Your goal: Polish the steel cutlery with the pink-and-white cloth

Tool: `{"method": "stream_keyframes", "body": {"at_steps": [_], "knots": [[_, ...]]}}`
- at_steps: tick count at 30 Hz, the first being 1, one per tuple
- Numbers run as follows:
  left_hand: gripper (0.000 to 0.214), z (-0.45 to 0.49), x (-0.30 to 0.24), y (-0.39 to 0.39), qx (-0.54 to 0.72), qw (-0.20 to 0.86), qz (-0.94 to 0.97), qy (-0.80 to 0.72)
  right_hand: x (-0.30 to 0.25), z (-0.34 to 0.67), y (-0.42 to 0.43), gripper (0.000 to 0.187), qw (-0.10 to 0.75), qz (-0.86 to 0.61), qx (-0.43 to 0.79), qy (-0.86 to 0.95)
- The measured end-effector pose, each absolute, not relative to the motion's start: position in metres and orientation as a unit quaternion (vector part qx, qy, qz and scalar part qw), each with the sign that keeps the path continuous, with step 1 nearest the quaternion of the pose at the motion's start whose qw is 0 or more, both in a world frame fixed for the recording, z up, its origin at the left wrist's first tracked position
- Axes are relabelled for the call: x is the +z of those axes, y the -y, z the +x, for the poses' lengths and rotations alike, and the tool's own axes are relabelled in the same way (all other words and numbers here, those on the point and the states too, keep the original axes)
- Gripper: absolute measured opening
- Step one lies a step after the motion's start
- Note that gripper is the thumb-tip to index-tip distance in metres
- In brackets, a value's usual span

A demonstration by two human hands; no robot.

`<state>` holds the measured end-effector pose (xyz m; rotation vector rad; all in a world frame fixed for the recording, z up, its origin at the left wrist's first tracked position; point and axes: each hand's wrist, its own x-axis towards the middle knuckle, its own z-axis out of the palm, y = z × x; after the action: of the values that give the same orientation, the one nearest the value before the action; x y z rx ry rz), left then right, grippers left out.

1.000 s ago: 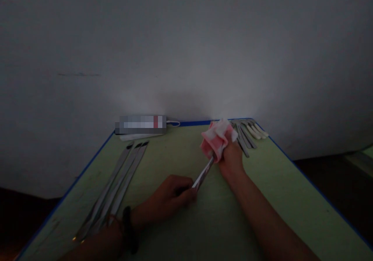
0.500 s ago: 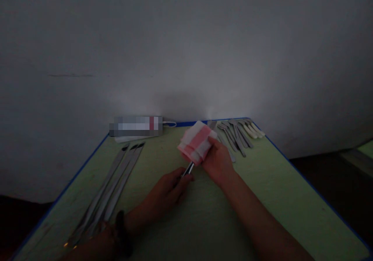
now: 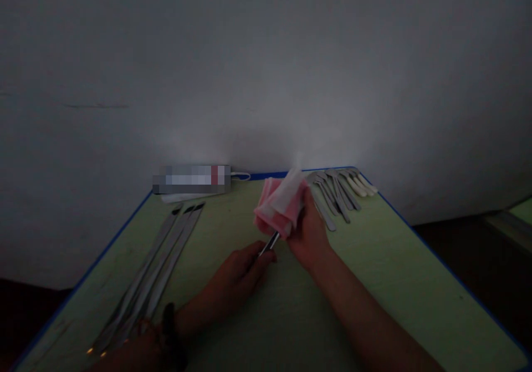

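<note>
My left hand [image 3: 243,272] is closed around the handle of a shiny metal utensil [image 3: 271,242]. The utensil's far end is hidden inside a pink and white cloth [image 3: 277,203], so its kind cannot be made out. Wrapped in my right hand [image 3: 311,233], the cloth is bunched around that end, above the middle of the table. Just behind my right hand lie several metal spoons [image 3: 338,194], side by side. To the left of my left hand rest long-handled metal utensils [image 3: 160,266], their near ends partly covered by my left forearm.
The green table [image 3: 224,217] has a blue edge and stands against a grey wall [image 3: 266,72]. A blurred-out box-like item [image 3: 191,179] with a white cord [image 3: 242,176] sits at the back left. Spoons with cream handles [image 3: 361,186] lie at the back right.
The cloth has been turned and folded over in my right hand, with a white flap now on top. My right fingers have shifted slightly; my left hand stays nearly still.
</note>
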<state>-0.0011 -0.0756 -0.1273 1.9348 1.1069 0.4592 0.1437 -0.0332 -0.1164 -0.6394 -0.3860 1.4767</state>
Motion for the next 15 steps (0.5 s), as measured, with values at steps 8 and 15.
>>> {"method": "stream_keyframes", "body": {"at_steps": [8,15], "knots": [[0.027,-0.003,-0.13,0.076,0.195,0.431,0.758,-0.448,-0.122,0.144,0.034,0.03,0.668,-0.312,0.649,0.188],[0.028,-0.005,-0.12,0.076,0.193,0.439,0.758,-0.442,-0.118,0.154,0.03,0.031,0.716,-0.373,0.56,0.186]]}}
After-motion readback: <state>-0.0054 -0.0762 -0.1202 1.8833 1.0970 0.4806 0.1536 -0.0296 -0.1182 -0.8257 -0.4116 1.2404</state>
